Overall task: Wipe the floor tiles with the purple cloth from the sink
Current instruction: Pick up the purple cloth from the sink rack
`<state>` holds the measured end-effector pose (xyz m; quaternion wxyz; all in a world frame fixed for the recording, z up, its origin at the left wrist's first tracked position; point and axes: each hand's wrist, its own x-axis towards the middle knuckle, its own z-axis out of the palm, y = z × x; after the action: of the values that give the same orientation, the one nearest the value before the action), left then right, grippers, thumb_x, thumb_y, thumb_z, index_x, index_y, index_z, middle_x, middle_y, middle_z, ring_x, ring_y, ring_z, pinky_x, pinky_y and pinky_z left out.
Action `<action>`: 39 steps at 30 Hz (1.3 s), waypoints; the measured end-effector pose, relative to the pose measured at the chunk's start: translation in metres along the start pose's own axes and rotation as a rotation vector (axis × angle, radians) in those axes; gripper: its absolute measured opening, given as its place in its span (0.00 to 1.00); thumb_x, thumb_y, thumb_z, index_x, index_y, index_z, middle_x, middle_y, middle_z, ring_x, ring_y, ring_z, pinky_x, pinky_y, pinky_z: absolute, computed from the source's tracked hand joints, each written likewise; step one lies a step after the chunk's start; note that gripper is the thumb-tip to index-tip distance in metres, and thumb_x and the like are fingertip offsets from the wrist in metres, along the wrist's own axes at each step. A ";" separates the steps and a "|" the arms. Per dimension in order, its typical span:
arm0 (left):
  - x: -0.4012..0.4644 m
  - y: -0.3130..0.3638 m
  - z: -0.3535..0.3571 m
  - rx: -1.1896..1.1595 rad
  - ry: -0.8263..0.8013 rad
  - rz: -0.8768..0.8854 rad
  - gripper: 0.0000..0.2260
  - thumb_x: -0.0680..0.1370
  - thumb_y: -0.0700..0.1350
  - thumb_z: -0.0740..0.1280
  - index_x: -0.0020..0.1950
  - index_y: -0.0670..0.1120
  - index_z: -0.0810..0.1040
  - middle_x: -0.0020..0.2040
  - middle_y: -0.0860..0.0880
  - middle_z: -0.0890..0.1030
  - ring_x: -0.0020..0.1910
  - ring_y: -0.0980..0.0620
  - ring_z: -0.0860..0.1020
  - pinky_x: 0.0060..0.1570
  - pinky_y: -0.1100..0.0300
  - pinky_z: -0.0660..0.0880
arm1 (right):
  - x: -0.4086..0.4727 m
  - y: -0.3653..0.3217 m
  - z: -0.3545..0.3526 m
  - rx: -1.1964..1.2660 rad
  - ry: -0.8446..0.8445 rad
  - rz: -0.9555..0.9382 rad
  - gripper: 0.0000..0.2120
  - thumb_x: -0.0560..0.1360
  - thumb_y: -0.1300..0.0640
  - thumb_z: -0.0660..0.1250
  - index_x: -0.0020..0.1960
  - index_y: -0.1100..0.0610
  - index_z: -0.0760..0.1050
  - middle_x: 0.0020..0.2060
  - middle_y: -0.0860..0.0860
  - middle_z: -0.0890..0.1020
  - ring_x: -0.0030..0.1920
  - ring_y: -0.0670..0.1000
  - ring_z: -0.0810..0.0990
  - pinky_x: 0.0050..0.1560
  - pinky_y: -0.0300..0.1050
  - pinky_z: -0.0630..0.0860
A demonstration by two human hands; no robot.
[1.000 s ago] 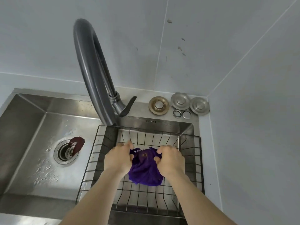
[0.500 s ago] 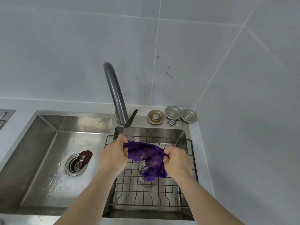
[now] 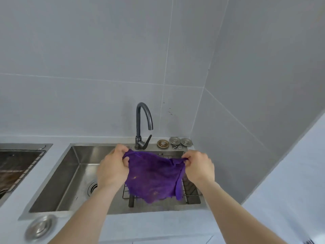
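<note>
The purple cloth [image 3: 154, 175] hangs spread open above the steel sink [image 3: 70, 175], with a few yellowish specks on it. My left hand [image 3: 113, 167] pinches its upper left corner. My right hand [image 3: 199, 167] pinches its upper right corner. Both hands hold the cloth taut along its top edge, over the wire rack [image 3: 190, 191] in the right part of the sink. The cloth hides most of that rack.
A dark curved faucet [image 3: 143, 125] stands behind the sink. Metal drain parts and rings [image 3: 174, 143] lie in the back right corner. The sink drain [image 3: 92, 188] shows left of my left arm. A round metal cap [image 3: 40, 227] sits on the counter front left. A stove [image 3: 15, 166] lies at far left.
The cloth went from a bunched wad down in the rack to a sheet lifted and stretched between both hands. My hands moved apart, and my head pulled back from the sink.
</note>
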<state>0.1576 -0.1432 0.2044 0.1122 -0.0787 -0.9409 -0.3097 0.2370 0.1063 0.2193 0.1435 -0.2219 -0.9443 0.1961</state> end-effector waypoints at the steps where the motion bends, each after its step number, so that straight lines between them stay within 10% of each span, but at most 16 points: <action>1: -0.010 -0.002 -0.014 -0.006 0.016 0.001 0.08 0.81 0.44 0.65 0.59 0.53 0.75 0.54 0.52 0.85 0.52 0.42 0.83 0.46 0.51 0.76 | -0.015 -0.005 -0.009 0.002 0.029 -0.005 0.12 0.76 0.59 0.65 0.51 0.45 0.83 0.47 0.51 0.85 0.50 0.61 0.82 0.42 0.47 0.68; 21: -0.166 -0.026 -0.143 -0.137 0.076 -0.111 0.07 0.77 0.43 0.67 0.49 0.55 0.75 0.42 0.58 0.80 0.46 0.45 0.81 0.46 0.52 0.75 | -0.187 -0.040 -0.077 0.150 0.017 0.007 0.09 0.72 0.58 0.60 0.44 0.48 0.78 0.37 0.49 0.82 0.41 0.57 0.79 0.37 0.46 0.71; 39: -0.353 0.048 -0.050 -0.001 -0.142 -0.082 0.07 0.74 0.42 0.66 0.44 0.55 0.73 0.37 0.59 0.80 0.41 0.47 0.79 0.40 0.55 0.70 | -0.330 0.144 -0.096 0.200 -0.139 0.103 0.08 0.75 0.58 0.59 0.45 0.52 0.77 0.35 0.50 0.80 0.40 0.58 0.77 0.37 0.48 0.70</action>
<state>0.5155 -0.1624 0.1789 0.0323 -0.0620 -0.9487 -0.3082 0.6071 0.0973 0.1807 0.0888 -0.2404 -0.9150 0.3115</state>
